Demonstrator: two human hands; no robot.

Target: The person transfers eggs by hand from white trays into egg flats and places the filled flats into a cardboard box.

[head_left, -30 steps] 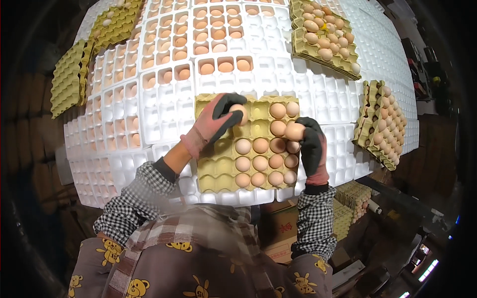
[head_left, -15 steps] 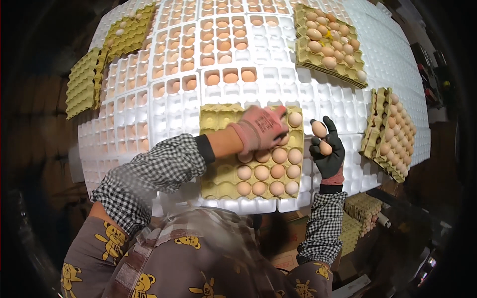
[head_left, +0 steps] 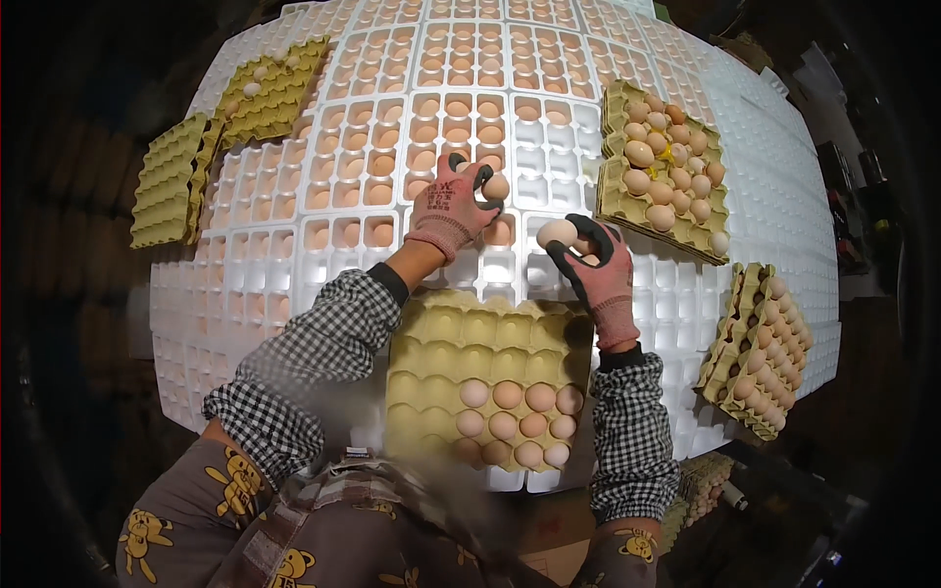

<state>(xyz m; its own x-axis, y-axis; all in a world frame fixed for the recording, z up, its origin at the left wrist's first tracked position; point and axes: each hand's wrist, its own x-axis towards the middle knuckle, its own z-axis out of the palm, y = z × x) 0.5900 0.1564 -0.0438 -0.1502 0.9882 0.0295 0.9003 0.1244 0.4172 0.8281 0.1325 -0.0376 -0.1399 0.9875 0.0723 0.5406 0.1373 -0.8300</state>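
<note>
My left hand [head_left: 443,211], in a pink glove with dark fingertips, is closed around a brown egg [head_left: 496,186] between thumb and fingers, over a white plastic egg tray [head_left: 461,276]. Another egg shows by its fingertips; whether it is held or sits in a cell I cannot tell. To its right, my right hand [head_left: 610,284], gloved alike, grips a pale egg [head_left: 557,233] at the fingertips, with a second egg [head_left: 589,260] partly hidden in the palm. Closest to me lies a yellowish pulp tray [head_left: 428,365] with several eggs [head_left: 507,395] in its lower right cells.
White trays spread across the table, many cells filled with eggs. A pulp tray stack [head_left: 642,220] at the right carries eggs and a broken yolk [head_left: 667,154]. Another egg-filled pulp tray [head_left: 740,358] tilts at far right. Pulp trays [head_left: 172,186] lie at far left.
Both hands have moved forward over the white trays. The left hand has come off the pulp tray with an egg, and that tray's upper right eggs are gone. The view has shifted too.
</note>
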